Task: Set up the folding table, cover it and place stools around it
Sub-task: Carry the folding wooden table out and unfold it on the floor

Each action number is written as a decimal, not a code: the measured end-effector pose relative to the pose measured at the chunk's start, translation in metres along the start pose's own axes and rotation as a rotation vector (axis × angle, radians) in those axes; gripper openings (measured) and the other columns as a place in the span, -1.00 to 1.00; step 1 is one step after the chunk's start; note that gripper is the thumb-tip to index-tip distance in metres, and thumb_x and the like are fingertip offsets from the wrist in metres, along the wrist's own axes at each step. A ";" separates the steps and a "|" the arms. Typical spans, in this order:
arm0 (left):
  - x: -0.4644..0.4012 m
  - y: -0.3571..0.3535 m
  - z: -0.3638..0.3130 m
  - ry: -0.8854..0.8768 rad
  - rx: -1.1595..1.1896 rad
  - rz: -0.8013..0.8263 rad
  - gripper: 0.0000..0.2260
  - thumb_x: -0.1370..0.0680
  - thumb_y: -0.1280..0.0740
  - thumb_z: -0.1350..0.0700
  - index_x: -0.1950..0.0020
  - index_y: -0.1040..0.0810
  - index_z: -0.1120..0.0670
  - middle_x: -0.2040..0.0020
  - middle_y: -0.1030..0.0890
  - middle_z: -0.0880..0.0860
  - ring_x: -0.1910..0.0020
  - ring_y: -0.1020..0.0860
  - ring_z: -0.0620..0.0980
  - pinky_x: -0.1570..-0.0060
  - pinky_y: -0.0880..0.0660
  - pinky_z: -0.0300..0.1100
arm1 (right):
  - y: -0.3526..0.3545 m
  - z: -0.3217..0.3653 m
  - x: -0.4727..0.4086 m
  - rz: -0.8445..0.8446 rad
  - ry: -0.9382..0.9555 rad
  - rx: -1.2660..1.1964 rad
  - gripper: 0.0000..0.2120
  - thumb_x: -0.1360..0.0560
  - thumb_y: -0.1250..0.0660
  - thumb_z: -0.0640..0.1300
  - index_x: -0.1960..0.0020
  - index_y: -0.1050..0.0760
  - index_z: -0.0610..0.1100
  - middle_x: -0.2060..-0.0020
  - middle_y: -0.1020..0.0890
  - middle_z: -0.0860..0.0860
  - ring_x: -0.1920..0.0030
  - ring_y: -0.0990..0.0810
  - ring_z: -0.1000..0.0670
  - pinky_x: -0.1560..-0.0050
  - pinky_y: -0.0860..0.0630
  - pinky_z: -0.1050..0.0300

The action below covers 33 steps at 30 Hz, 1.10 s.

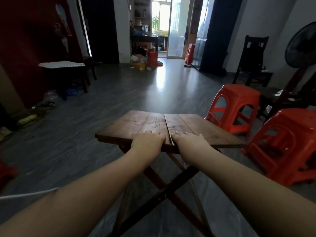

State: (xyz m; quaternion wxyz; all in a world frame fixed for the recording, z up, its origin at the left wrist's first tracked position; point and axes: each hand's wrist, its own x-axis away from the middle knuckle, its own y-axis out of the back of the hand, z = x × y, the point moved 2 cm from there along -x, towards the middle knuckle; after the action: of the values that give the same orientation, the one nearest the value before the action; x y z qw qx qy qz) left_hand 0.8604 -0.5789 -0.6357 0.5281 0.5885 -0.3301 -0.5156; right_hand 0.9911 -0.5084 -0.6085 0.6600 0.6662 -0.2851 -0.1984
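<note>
Folding worktop (147, 124) standing mid-floor on crossed legs (164, 190), two leaves nearly flat, a dark seam (168, 129) between them not quite shut at the near edge. Left hand (147, 141) laid on the near edge just left of the seam, fingers stretched forward over the wood, pressing rather than gripping. Right hand (188, 140) just right of the seam, likewise flat, fingertips on top; thumbs out of sight, so any hold under the edge cannot be told. Nothing carried in either hand.

Two red stools (234, 108) (283, 144) right of the worktop, the nearer one close to its right corner. No cover seen on the worktop; a pale cloth (61, 64) far to its left on a dark side table, whether meant for it unclear.

Likely step: pushing the leaves down to lock flat.

Risks, as judged:
- Skin pinched in the seam, both hands lying right beside it as the gap closes.
- Leaves springing back or sagging if no catch engages underneath; not visible from here.
- Legs sliding on the glossy floor under a downward push, frame splaying or collapsing.
- Right leaf knocking the near stool if the worktop shifts rightward.
</note>
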 end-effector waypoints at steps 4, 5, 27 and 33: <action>0.003 -0.011 0.011 -0.009 0.041 -0.012 -0.87 -0.55 -0.32 -0.05 -0.08 -0.51 -0.11 0.00 -0.62 -0.08 -0.03 -0.61 0.03 0.00 -0.53 0.00 | -0.008 0.008 -0.008 0.055 -0.035 -0.047 -0.51 -0.46 -0.27 -0.27 -0.33 -0.33 0.05 -0.33 -0.46 0.04 -0.36 -0.41 -0.13 -0.33 -0.24 -0.47; 0.004 -0.014 0.012 -0.016 0.037 -0.024 -0.87 -0.54 -0.33 -0.05 -0.07 -0.51 -0.11 0.01 -0.62 -0.08 -0.02 -0.61 0.03 0.01 -0.53 0.00 | -0.009 0.010 -0.009 0.077 -0.045 -0.045 -0.48 -0.47 -0.28 -0.27 -0.36 -0.31 0.06 -0.36 -0.43 0.05 -0.39 -0.38 -0.12 -0.33 -0.22 -0.50; 0.101 -0.047 -0.003 -0.098 0.021 0.132 -0.39 -0.64 -0.19 0.09 -0.62 0.02 -0.05 -0.61 -0.14 0.05 -0.57 -0.15 0.14 -0.51 -0.11 0.12 | -0.082 0.056 0.064 -0.015 -0.095 -0.041 -0.15 -0.55 -0.32 -0.12 -0.61 0.19 0.07 -0.61 0.02 0.04 -0.60 0.04 -0.11 -0.48 0.00 -0.42; 0.159 -0.062 -0.022 -0.050 0.064 0.250 -0.25 -0.60 -0.30 0.00 -0.62 0.14 -0.06 -0.64 0.03 0.01 -0.61 0.03 0.09 -0.55 0.08 0.15 | -0.120 0.075 0.110 0.029 -0.084 -0.072 -0.02 -0.52 -0.39 0.02 -0.59 0.30 0.08 -0.61 0.16 0.06 -0.60 0.18 -0.11 -0.49 0.10 -0.41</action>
State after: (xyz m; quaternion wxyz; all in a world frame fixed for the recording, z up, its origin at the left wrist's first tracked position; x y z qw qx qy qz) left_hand 0.9113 -0.7078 -0.7384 0.5607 0.5462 -0.4304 -0.4494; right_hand 1.0401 -0.6405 -0.7194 0.6738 0.6290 -0.3148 -0.2265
